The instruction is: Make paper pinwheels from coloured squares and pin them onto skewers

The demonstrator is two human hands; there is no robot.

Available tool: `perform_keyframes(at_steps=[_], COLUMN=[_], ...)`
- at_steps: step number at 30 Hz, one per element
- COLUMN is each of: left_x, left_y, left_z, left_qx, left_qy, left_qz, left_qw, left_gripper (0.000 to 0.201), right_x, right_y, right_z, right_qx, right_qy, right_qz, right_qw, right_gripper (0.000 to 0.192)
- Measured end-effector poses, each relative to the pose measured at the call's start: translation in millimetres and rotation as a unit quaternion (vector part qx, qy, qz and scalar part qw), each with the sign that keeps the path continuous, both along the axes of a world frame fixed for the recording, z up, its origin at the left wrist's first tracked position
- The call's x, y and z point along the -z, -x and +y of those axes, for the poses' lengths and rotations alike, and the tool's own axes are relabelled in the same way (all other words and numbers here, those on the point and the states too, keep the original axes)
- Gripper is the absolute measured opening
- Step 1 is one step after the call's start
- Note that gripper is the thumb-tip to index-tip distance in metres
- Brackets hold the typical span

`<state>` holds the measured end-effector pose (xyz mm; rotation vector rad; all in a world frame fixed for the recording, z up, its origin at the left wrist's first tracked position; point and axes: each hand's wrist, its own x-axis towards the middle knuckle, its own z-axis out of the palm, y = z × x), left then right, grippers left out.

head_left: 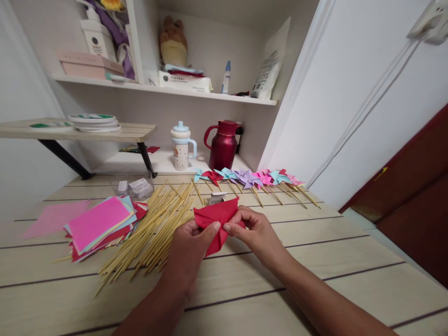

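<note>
Both hands pinch a square of red paper above the middle of the table, its slit flaps spreading around the centre. My left hand grips its left side, the thumb pressed close to the paper's middle. On the other side my right hand is closed on the paper, its thumb tip almost meeting the left one. Behind the paper stands a small open box, partly covered. To the left of my hands lies a loose heap of thin wooden sticks.
Coloured paper sheets are stacked at the left. Finished paper pinwheels on sticks line the table's back edge. Small clear packets lie behind the sheets. A cup and a red jug stand under the shelf.
</note>
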<state>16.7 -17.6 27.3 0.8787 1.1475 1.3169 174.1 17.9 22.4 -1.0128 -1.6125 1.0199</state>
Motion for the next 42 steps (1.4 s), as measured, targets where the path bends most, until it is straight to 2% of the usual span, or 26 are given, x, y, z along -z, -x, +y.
perform_keyframes(at_steps=[9, 13, 15, 18, 20, 22, 24, 27, 30, 33, 37, 39, 42], left_x=[5.9, 4.8, 2.8, 1.2, 2.1, 4.4, 7.9, 13.8, 17.6, 17.7, 15.8, 14.7, 11.4], left_y=[-1.2, 0.2, 0.9, 1.4, 1.7, 2.5, 3.7, 5.9, 7.4, 7.3, 5.7, 5.1, 5.7], left_z=[3.5, 4.9, 5.0, 4.7, 4.6, 5.0, 5.7, 7.5, 9.1, 8.6, 5.2, 3.4, 0.9], left_qx=[-0.043, -0.053, -0.056, -0.064, -0.083, -0.107, -0.124, -0.132, -0.14, -0.148, -0.127, -0.111, -0.119], left_qy=[0.006, 0.011, 0.015, -0.013, -0.075, -0.156, -0.223, -0.279, -0.318, -0.349, -0.376, -0.379, -0.375], left_qz=[0.073, 0.068, 0.083, 0.147, 0.223, 0.309, 0.386, 0.471, 0.526, 0.555, 0.565, 0.559, 0.526], left_qw=[0.996, 0.996, 0.995, 0.987, 0.968, 0.932, 0.886, 0.826, 0.776, 0.74, 0.724, 0.729, 0.754], left_gripper=[0.028, 0.028, 0.026, 0.022, 0.017, 0.01, 0.007, 0.007, 0.006, 0.005, 0.008, 0.008, 0.007], right_x=[-0.1, 1.1, 1.7, 2.2, 1.5, -1.1, -5.5, -12.2, -13.8, -10.8, -8.1, -9.1, -11.4], right_y=[0.8, -2.0, -3.5, -5.3, -6.9, -9.0, -10.9, -11.8, -10.0, -7.4, -4.7, -3.7, -1.7], right_z=[-2.1, -0.8, 1.4, 5.2, 6.4, 5.3, 2.3, -3.3, -6.2, -6.1, -6.0, -7.0, -7.8], right_qx=[-0.012, 0.011, 0.031, 0.047, 0.055, 0.073, 0.092, 0.096, 0.081, 0.067, 0.047, 0.033, 0.022], right_qy=[-0.01, -0.005, 0.008, 0.028, 0.014, -0.047, -0.136, -0.243, -0.302, -0.322, -0.317, -0.288, -0.188], right_qz=[0.018, 0.056, 0.092, 0.115, 0.102, 0.057, -0.024, -0.133, -0.191, -0.22, -0.221, -0.201, -0.13], right_qw=[1.0, 0.998, 0.995, 0.992, 0.993, 0.995, 0.986, 0.956, 0.93, 0.918, 0.921, 0.936, 0.973], right_gripper=[0.02, 0.017, 0.03, 0.062, 0.074, 0.074, 0.065, 0.047, 0.038, 0.025, 0.009, 0.011, 0.009])
